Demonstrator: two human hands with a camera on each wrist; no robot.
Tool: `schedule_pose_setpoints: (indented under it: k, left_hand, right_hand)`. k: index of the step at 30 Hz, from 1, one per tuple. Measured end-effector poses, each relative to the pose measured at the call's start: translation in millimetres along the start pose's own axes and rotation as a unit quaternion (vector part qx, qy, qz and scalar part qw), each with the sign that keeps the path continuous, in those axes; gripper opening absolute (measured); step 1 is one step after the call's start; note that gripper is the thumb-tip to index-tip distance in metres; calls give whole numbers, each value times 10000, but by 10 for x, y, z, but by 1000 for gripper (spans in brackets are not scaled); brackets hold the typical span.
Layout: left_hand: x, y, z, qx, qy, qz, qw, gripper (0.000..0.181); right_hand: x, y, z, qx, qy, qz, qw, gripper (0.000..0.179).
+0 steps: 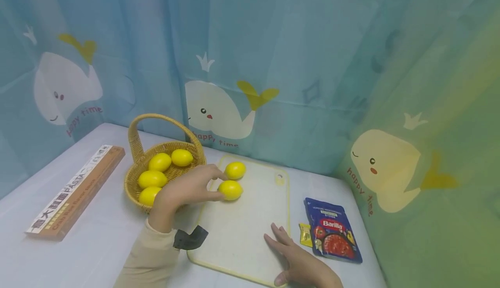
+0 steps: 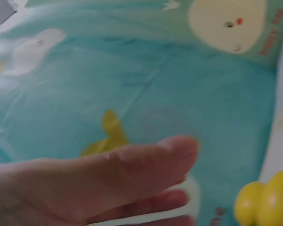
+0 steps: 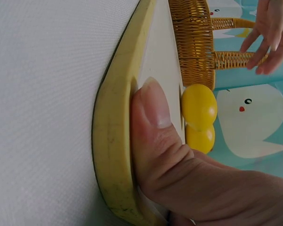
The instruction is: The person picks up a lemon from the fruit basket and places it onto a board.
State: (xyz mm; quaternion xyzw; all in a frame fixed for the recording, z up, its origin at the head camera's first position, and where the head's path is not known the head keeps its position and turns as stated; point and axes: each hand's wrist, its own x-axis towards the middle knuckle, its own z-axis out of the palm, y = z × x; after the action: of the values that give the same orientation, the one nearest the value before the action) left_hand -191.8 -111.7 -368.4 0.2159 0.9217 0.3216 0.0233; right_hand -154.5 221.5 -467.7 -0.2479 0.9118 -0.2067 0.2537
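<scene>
Two yellow lemons (image 1: 230, 190) (image 1: 235, 170) lie side by side on the far part of a white cutting board (image 1: 242, 227) with a yellow-green rim. My left hand (image 1: 191, 188) hovers beside them with thumb and fingers apart; the left wrist view shows the lemons (image 2: 276, 200) clear of its fingertips. In the right wrist view that left hand (image 3: 273, 35) hangs above board height, holding nothing. My right hand (image 1: 298, 259) rests on the board's near right part, fingers extended, its thumb (image 3: 153, 106) against the raised rim.
A wicker basket (image 1: 136, 194) with a tall handle holds several lemons (image 1: 152, 178), left of the board. A long pasta box (image 1: 76, 192) lies farther left. Right of the board are a blue Barilla sauce pouch (image 1: 332, 229) and a small yellow packet (image 1: 306, 234). Curtains (image 1: 312, 62) hang behind.
</scene>
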Motion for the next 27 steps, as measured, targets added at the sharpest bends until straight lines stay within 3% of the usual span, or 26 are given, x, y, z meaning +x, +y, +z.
schedule_pose_setpoints:
  k: [5, 15, 22, 27]
  left_hand:
    - [-208, -110, -204, -94, -228, 104, 9996, 43]
    - [-536, -538, -473, -123, -184, -462, 9987, 53]
    - [-628, -856, -521, -415, -304, -1037, 9933, 51]
    - [-642, -968, -502, -351, -382, -1315, 9899, 49]
  right_hand:
    - [11, 4, 10, 17, -29, 59, 10000, 99]
    - [13, 11, 7, 0, -31, 160, 9999, 99]
    - [11, 16, -1, 76, -19, 157, 9998, 99]
    - [13, 14, -2, 21, 30, 22, 10000, 100]
